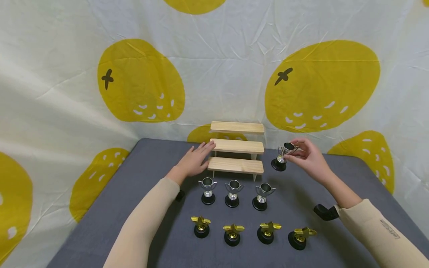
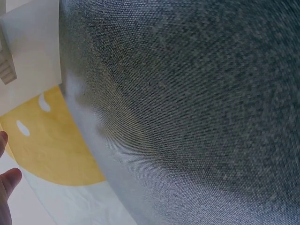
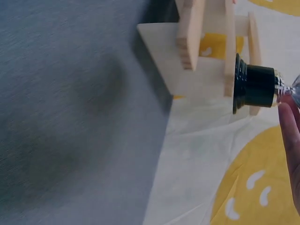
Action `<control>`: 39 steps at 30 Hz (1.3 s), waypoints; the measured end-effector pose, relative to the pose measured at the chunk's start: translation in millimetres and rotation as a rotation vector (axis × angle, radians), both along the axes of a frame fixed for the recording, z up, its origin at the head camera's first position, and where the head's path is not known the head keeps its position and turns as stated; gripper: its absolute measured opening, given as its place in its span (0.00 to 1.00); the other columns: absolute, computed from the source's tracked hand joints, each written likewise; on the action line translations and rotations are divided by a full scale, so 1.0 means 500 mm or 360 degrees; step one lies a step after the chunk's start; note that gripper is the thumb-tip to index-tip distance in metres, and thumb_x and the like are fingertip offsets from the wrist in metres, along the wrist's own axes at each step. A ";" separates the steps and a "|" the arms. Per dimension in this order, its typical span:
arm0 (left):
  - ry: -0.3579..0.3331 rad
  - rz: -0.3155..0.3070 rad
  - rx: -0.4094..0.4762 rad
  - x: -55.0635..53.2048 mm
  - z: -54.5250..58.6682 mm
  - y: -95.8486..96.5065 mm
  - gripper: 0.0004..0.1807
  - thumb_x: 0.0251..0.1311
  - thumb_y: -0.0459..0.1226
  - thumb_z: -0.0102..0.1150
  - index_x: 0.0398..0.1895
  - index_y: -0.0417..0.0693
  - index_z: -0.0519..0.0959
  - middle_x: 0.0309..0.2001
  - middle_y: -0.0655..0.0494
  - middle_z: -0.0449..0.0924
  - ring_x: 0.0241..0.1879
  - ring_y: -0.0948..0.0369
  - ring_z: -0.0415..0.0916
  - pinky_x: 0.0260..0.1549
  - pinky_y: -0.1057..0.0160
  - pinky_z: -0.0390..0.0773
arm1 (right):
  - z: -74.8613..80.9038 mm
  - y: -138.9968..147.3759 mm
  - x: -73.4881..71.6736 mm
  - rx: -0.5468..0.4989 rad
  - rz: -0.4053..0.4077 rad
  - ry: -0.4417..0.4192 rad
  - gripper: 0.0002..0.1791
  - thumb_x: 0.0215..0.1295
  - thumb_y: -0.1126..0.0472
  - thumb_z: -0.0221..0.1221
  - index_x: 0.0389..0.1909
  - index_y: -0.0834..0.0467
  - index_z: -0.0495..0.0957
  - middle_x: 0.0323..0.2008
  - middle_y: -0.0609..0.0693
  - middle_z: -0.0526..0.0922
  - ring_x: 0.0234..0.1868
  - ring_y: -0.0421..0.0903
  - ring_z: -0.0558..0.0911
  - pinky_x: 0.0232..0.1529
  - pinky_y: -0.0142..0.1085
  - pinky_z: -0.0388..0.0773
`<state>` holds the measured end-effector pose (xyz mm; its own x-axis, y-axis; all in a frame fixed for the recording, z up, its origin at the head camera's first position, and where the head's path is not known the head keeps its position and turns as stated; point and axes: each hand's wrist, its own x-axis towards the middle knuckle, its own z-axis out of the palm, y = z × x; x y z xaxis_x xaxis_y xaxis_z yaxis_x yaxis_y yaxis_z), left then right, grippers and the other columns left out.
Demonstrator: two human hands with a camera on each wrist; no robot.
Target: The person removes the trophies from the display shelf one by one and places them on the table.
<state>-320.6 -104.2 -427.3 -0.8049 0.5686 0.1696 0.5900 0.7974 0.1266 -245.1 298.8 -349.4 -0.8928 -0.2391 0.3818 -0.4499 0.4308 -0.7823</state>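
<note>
My right hand [image 1: 311,160] pinches a small silver trophy cup [image 1: 282,159] with a black base, held up to the right of the wooden three-step stand [image 1: 236,164]. In the right wrist view the trophy's black base [image 3: 255,86] overlaps the ends of the stand's shelves [image 3: 191,37]. At the stand's left side, my left hand [image 1: 192,162] has its fingers stretched out, fingertips right at the middle shelf's end. Only bits of the left fingers [image 2: 10,180] show in the left wrist view. All three shelves are bare.
Three silver trophy cups [image 1: 232,193] stand in a row in front of the stand. Nearer me is a row of several gold-topped trophies [image 1: 232,235] on black bases. The grey cloth-covered table [image 1: 110,208] meets a white curtain [image 1: 221,74] with yellow fruit prints behind.
</note>
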 end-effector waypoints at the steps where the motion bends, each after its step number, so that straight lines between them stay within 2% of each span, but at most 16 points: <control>1: 0.0000 0.0000 0.0002 0.000 0.000 0.000 0.38 0.77 0.42 0.52 0.84 0.52 0.49 0.83 0.56 0.44 0.78 0.47 0.50 0.70 0.33 0.55 | -0.004 0.005 0.004 0.0002 0.0021 -0.0002 0.26 0.68 0.73 0.64 0.62 0.71 0.64 0.47 0.33 0.79 0.42 0.29 0.83 0.42 0.23 0.79; 5: -0.0006 0.0002 0.0014 0.002 0.000 -0.002 0.38 0.77 0.42 0.52 0.84 0.51 0.50 0.83 0.56 0.44 0.78 0.47 0.50 0.70 0.33 0.55 | -0.020 0.024 0.016 0.0019 0.0092 -0.0023 0.24 0.67 0.76 0.62 0.60 0.71 0.63 0.45 0.34 0.81 0.41 0.30 0.84 0.42 0.24 0.80; 14: -0.0011 0.0014 0.0014 0.000 -0.003 -0.004 0.38 0.77 0.42 0.52 0.84 0.52 0.49 0.83 0.56 0.44 0.78 0.47 0.50 0.70 0.33 0.54 | -0.059 0.066 0.037 0.0092 0.0141 -0.0105 0.24 0.64 0.77 0.65 0.56 0.69 0.65 0.43 0.37 0.84 0.40 0.34 0.85 0.40 0.25 0.81; 19: -0.0006 0.0016 -0.0004 -0.001 -0.002 -0.005 0.38 0.77 0.42 0.52 0.84 0.52 0.49 0.83 0.56 0.44 0.79 0.47 0.50 0.70 0.33 0.55 | -0.078 0.077 0.050 0.0090 0.0169 -0.0194 0.24 0.63 0.76 0.67 0.53 0.69 0.65 0.43 0.45 0.81 0.40 0.36 0.86 0.40 0.28 0.83; 22: -0.0002 0.0020 -0.0006 -0.001 -0.002 -0.005 0.38 0.77 0.42 0.52 0.84 0.52 0.49 0.83 0.56 0.44 0.79 0.47 0.50 0.70 0.33 0.55 | -0.091 0.083 0.056 0.0068 0.0249 -0.0220 0.23 0.62 0.78 0.66 0.53 0.70 0.65 0.44 0.50 0.77 0.41 0.38 0.86 0.39 0.30 0.83; 26: -0.0011 0.0023 0.0005 -0.001 -0.002 -0.005 0.38 0.77 0.42 0.52 0.84 0.52 0.48 0.83 0.56 0.43 0.79 0.48 0.49 0.70 0.33 0.54 | -0.103 0.090 0.062 0.0043 0.0348 -0.0245 0.22 0.62 0.80 0.64 0.52 0.71 0.64 0.45 0.50 0.77 0.42 0.38 0.87 0.39 0.31 0.84; 33: -0.0016 0.0013 0.0024 0.000 -0.003 -0.003 0.38 0.77 0.42 0.52 0.84 0.52 0.49 0.83 0.55 0.44 0.78 0.46 0.50 0.71 0.33 0.53 | -0.111 0.097 0.075 0.0137 0.0343 -0.0286 0.22 0.61 0.77 0.67 0.50 0.67 0.67 0.42 0.46 0.85 0.38 0.38 0.86 0.36 0.32 0.83; 39: -0.0016 0.0014 0.0006 -0.002 -0.002 -0.001 0.38 0.77 0.42 0.51 0.84 0.52 0.49 0.83 0.56 0.43 0.79 0.47 0.49 0.71 0.34 0.53 | -0.126 0.105 0.082 0.0118 0.0432 -0.0312 0.21 0.61 0.78 0.66 0.51 0.68 0.68 0.42 0.46 0.85 0.39 0.40 0.87 0.37 0.31 0.83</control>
